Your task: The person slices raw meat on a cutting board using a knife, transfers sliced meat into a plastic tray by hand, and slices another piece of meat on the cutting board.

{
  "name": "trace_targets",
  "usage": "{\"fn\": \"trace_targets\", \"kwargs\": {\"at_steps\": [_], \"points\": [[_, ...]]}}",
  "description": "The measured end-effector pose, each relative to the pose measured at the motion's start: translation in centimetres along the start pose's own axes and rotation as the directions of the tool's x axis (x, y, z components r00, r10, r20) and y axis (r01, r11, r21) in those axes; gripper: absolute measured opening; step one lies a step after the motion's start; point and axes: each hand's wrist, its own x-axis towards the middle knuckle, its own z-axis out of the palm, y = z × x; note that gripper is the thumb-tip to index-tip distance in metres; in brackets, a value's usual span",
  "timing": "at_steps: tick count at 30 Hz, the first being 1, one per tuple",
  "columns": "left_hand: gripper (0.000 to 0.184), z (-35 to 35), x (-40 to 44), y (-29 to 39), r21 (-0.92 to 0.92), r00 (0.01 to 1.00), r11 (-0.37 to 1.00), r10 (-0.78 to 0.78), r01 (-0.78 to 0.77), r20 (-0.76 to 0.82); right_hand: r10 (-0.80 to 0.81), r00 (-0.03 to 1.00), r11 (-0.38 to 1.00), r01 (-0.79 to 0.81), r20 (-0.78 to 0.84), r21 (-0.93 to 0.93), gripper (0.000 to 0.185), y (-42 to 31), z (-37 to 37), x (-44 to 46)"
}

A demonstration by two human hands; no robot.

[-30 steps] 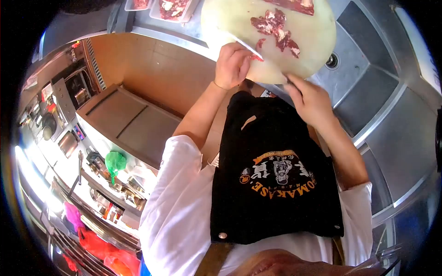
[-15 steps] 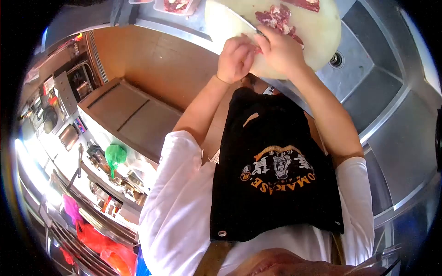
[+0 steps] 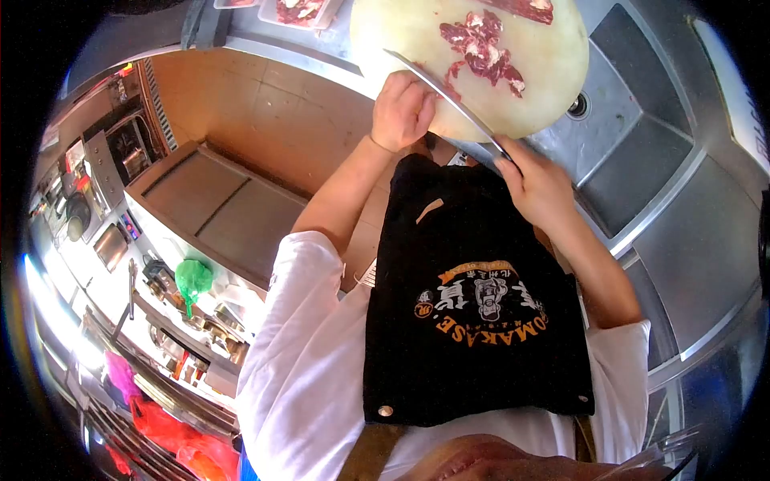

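My right hand (image 3: 541, 180) is closed around the handle of a long knife (image 3: 449, 94). The blade slants up and left over the near edge of a round, pale cutting board (image 3: 553, 88). Beside the blade's left part, my left hand (image 3: 403, 111) is curled with its fingers bent in, at the board's near-left edge; whatever is under its fingertips is hidden. Cut red meat with white fat (image 3: 481, 50) lies in a loose pile on the board, beyond the blade. A larger slab of meat (image 3: 525, 8) sits at the far edge, partly out of view.
A plastic tray of meat (image 3: 301, 11) stands left of the board. A steel sink with a drain (image 3: 579, 106) lies to the right. At the left are a steel-topped cabinet (image 3: 216, 200), a green bag (image 3: 193, 280) and red bags (image 3: 168, 425).
My right hand has drawn back toward me and to the right with the knife, away from my left hand, exposing more of the blade. My left hand stays nearly in place, still curled.
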Motion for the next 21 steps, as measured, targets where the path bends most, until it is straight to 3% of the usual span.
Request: {"fn": "trace_targets", "kwargs": {"at_steps": [4, 10, 11, 13, 16, 19, 21], "points": [[0.016, -0.1, 0.0, 0.1, -0.002, 1.0, 1.0, 0.001, -0.001, -0.001, 0.003, 0.998, 0.999, -0.006, 0.065, 0.054, 0.035, -1.1, 1.2, 4.3], [0.017, -0.1, -0.1, 0.2, -0.031, 1.0, 0.999, -0.016, 0.016, -0.003, -0.01, 1.0, 0.997, 0.009, 0.015, 0.074, 0.033, 0.9, -0.3, -0.6], [0.017, 0.0, 0.0, 0.0, -0.027, 1.0, 1.0, -0.007, 0.007, -0.007, -0.014, 1.0, 0.997, 0.012, 0.022, 0.075, 0.033, 1.4, 0.4, 0.3], [0.017, 0.2, -0.1, -0.2, -0.015, 1.0, 1.0, -0.001, 0.001, -0.009, -0.175, 0.98, 0.983, 0.18, -0.099, 0.046, 0.035, 1.0, 2.4, 4.8], [0.019, 0.0, -0.2, -0.1, -0.035, 1.0, 0.999, -0.003, 0.003, 0.003, -0.148, 0.989, 0.987, 0.147, 0.014, 0.069, 0.036, -1.1, 4.0, 11.6], [0.02, -0.6, -0.5, 0.2, -0.055, 1.0, 0.998, -0.019, 0.02, 0.021, -0.038, 0.996, 0.998, 0.033, -0.081, -0.06, 0.038, -2.0, 2.4, 12.0], [0.023, -0.5, -0.7, 0.3, -0.088, 0.999, 0.995, -0.037, 0.037, 0.001, -0.085, 0.983, 0.991, 0.1, -0.164, 0.086, 0.037, -0.8, 0.6, 7.5]]}}
